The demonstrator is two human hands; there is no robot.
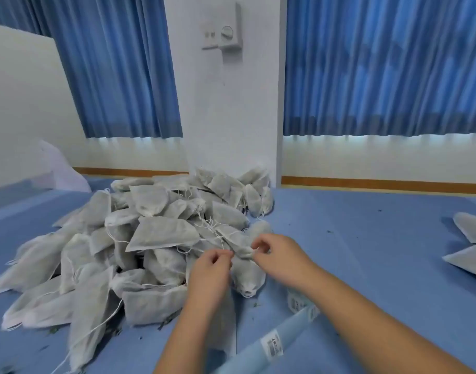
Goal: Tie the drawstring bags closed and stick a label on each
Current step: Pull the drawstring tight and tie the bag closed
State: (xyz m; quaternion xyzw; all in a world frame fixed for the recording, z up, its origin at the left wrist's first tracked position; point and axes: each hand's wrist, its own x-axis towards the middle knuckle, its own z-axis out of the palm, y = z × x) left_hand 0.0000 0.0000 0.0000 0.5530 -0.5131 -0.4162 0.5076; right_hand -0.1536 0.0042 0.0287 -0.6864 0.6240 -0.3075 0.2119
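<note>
A big heap of grey-white drawstring bags (139, 238) lies on the blue table (366, 238). One bag (254, 230) is lifted just right of the heap, its gathered neck between my hands. My left hand (211, 268) pinches a thin white string at the neck. My right hand (274, 252) pinches the other string end on the neck's right side. A blue backing strip with white barcode labels (272, 346) lies under my right forearm, and a label curl (296, 300) shows beside it.
A few more bags (471, 247) lie at the right edge of the table. Small green crumbs are scattered over the cloth. A white pillar with a wall switch (228, 33) and blue curtains stand behind the table.
</note>
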